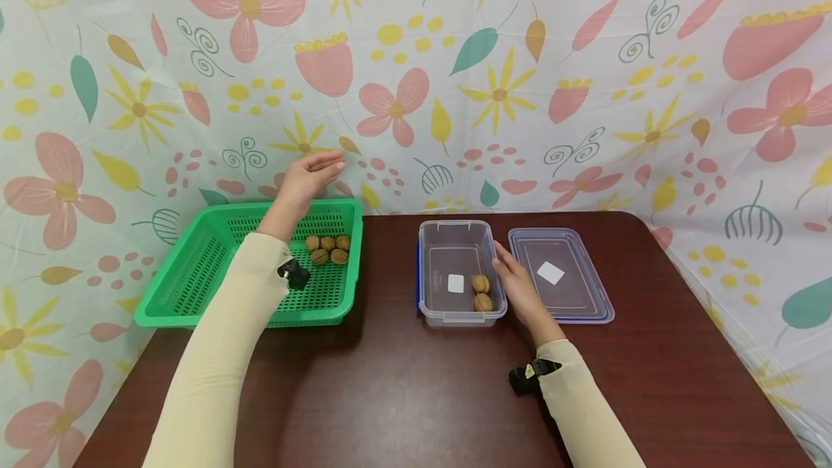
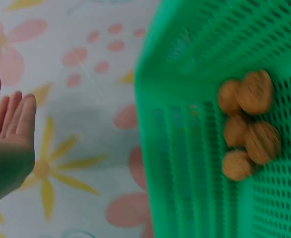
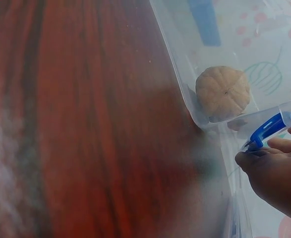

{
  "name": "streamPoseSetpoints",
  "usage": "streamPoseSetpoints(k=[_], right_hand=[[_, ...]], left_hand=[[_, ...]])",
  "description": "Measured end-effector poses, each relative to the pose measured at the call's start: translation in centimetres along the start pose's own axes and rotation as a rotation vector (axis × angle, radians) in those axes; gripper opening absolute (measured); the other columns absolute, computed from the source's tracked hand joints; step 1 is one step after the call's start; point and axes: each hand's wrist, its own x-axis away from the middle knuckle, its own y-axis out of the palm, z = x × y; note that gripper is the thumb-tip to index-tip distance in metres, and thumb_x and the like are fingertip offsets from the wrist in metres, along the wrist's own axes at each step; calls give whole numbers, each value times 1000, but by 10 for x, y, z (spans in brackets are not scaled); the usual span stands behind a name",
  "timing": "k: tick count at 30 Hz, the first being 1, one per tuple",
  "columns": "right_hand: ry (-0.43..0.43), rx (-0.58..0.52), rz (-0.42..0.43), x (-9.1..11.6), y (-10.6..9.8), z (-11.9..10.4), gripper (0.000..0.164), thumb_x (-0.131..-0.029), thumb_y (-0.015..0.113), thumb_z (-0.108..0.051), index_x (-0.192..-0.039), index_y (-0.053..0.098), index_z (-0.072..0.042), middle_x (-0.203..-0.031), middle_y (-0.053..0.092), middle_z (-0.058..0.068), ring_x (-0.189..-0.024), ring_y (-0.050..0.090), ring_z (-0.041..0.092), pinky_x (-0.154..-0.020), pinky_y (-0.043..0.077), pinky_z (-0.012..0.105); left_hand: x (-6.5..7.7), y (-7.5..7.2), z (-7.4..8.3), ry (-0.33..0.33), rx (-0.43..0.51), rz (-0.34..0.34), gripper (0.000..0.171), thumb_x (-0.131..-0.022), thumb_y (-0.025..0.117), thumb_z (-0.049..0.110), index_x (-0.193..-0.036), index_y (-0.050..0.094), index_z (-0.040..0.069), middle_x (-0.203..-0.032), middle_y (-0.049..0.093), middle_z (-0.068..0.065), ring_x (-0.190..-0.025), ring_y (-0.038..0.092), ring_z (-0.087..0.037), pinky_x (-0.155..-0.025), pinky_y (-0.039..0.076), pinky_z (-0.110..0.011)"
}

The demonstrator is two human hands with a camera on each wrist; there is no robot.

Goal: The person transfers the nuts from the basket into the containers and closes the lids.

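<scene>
My left hand (image 1: 308, 178) is raised over the far side of a green plastic basket (image 1: 356, 273), fingers extended and palm bare. Several walnuts (image 1: 339, 256) sit together at the basket's right end; they also show in the left wrist view, to the right of the hand (image 2: 11, 134). A clear plastic container (image 1: 432, 251) holds two walnuts (image 1: 481, 283) along its right wall. Against that wall rest the fairly straight fingers of my right hand (image 1: 520, 291). In the right wrist view, the hand (image 3: 276, 173) touches the container beside a blue latch (image 3: 269, 131), with one walnut (image 3: 222, 92) visible inside.
A clear lid (image 1: 572, 280) with a white label lies on the dark wooden table (image 1: 403, 381), right of the container. Blue shows along the container's left side. A flower-patterned cloth (image 1: 403, 35) hangs behind the table.
</scene>
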Motion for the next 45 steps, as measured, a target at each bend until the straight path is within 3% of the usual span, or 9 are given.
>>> streamPoseSetpoints(k=[8,13,16,20,25,32,45], right_hand=[[-9,8,4,2,-2,1,51,-106,36,-19,-154,22,-9,-159,18,14,-146,10,33,-117,11,51],[-17,7,4,2,-3,-1,52,-106,36,-19,-154,21,-7,-159,16,15,-146,9,33,-117,11,52],[-15,6,3,2,-3,-1,52,-106,36,-20,-154,21,-8,-159,17,15,-146,8,33,-117,10,52],[-12,8,0,2,-3,0,52,-106,36,-22,-154,21,-9,-159,17,14,-146,9,33,-117,10,52],[-8,5,1,1,-2,0,52,-106,36,-21,-154,20,-8,-159,17,15,-146,9,33,-117,11,51],[8,10,-1,1,-3,2,52,-106,36,-22,-155,20,-10,-159,16,14,-146,9,33,-117,10,51],[18,2,-6,1,0,0,52,-106,37,-22,-154,21,-10,-159,17,14,-146,9,32,-117,10,51]], left_hand=[[-7,-31,-27,-55,4,-79,52,-95,63,17,-142,46,4,-144,47,-12,-132,43,-24,-111,34,-39],[0,-44,-34,-119,12,-161,52,-97,58,9,-144,39,-2,-149,39,-16,-137,37,-27,-114,29,-40],[6,-50,-35,-162,-11,-202,51,-98,55,7,-145,38,-2,-150,36,-17,-138,34,-28,-113,31,-37],[10,-59,-43,-216,-76,-238,51,-99,54,8,-146,37,-1,-151,34,-18,-139,33,-30,-111,34,-35],[5,-69,-65,-269,-175,-241,51,-98,56,11,-144,40,-2,-149,36,-20,-138,33,-34,-112,32,-43],[-1,-79,-98,-293,-355,-255,46,-98,58,18,-141,47,3,-145,42,-20,-133,40,-35,-111,32,-48],[3,-83,-119,-335,-567,-292,40,-100,53,15,-138,51,2,-142,45,-23,-133,37,-41,-108,34,-53]])
